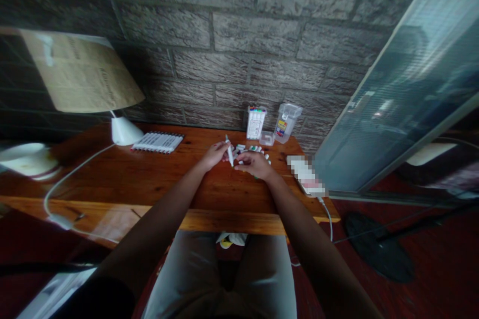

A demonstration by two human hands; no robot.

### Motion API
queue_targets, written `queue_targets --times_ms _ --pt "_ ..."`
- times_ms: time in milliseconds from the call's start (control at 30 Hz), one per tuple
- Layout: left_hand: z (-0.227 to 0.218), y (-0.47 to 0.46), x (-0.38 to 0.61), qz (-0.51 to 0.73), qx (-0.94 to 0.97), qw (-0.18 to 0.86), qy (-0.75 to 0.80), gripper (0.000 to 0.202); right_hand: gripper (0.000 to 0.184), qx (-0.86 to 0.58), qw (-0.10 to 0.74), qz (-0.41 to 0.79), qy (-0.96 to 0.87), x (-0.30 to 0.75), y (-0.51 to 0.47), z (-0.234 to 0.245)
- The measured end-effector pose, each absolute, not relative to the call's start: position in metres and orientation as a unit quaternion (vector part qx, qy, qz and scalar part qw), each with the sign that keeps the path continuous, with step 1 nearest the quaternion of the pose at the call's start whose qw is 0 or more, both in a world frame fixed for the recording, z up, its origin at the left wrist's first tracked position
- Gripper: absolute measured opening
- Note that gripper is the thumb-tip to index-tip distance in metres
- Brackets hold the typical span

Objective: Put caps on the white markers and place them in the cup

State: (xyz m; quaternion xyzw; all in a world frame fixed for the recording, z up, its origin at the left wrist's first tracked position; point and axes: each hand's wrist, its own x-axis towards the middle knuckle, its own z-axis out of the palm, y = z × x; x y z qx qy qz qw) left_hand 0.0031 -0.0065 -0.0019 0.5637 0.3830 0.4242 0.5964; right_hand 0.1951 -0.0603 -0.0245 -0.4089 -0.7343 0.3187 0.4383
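A white marker pen (229,153) with a dark greenish upper end stands nearly upright in my left hand (217,153), pinched between thumb and fingers. Close to its lower end is my right hand (255,164), thumb and fingers pointing left and slightly apart, with nothing visible held in them. Whether the right thumb touches the pen is too small to tell. Behind and beneath the right hand lies a loose pile of white markers (256,149) with coloured ends, partly hidden by that hand.
Behind the pile stand a clear case full of markers (256,123), a small clear lid (267,138) and a clear container (287,123). A row of markers (158,142) lies left, beside a lamp (125,131). A bowl (28,159) and a blurred white device (305,174) flank the wooden table (157,179).
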Motion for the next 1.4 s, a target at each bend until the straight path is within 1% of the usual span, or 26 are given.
queue_targets --times_ms 167,333,467,600,833,1133,1400 --pt "-0.0015 -0.0067 0.0027 0.423 0.561 0.598 0.387 0.034 0.032 -0.423 0.428 0.319 -0.733 0.1946 -0.0624 -0.0218" --pt "0.0005 -0.0081 0.0034 0.422 0.559 0.596 0.393 0.032 0.03 -0.426 0.422 0.338 -0.725 0.1945 -0.0651 -0.0181" --pt "0.0016 -0.0085 0.0039 0.424 0.557 0.597 0.391 0.033 0.024 -0.427 0.407 0.305 -0.748 0.1951 -0.0664 -0.0159" --pt "0.0028 -0.0094 0.0034 0.424 0.547 0.605 0.393 0.033 0.02 -0.423 0.415 0.289 -0.752 0.1938 -0.0664 -0.0177" --pt "0.0067 -0.0126 0.0021 0.426 0.523 0.621 0.399 0.033 0.022 -0.427 0.415 0.289 -0.749 0.1929 -0.0646 -0.0226" --pt "0.0063 -0.0127 0.0013 0.423 0.514 0.635 0.393 0.027 0.022 -0.425 0.414 0.288 -0.752 0.1929 -0.0655 -0.0225" --pt "0.0057 -0.0105 0.0018 0.449 0.491 0.632 0.397 0.033 0.022 -0.45 0.416 0.272 -0.742 0.1934 -0.0638 -0.0238"
